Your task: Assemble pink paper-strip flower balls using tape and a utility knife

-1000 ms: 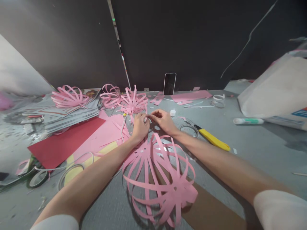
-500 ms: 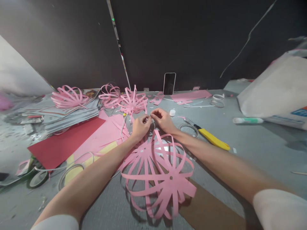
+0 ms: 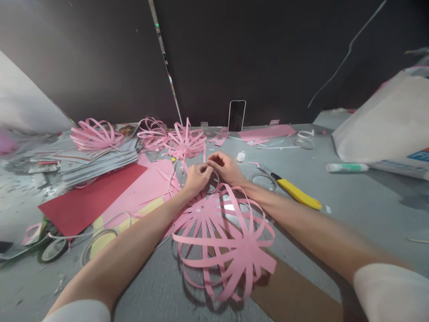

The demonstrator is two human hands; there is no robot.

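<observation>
The left hand (image 3: pixel 197 176) and right hand (image 3: pixel 227 169) meet, fingers pinched narrow; whatever they hold is too small to make out. The pink paper lantern (image 3: pixel 244 246) sits near six o'clock, overlapping a brown strip (image 3: pixel 298 286) cropped below. A black wall (image 3: pixel 268 58) edges the grey table (image 3: pixel 362 205) at twelve; toward three, tabletop runs wide between yellow knife (image 3: pixel 300 195) and cut-off bag (image 3: pixel 382 125).

The paper-strip lantern (image 3: pixel 245 247) nearest me is plain pink; that paper sheet (image 3: pixel 94 197) is solid red, the utility knife (image 3: pixel 299 195) yellow and black, the tube (image 3: pixel 346 167) white with a green band, the tabletop (image 3: pixel 338 197) dull grey.
</observation>
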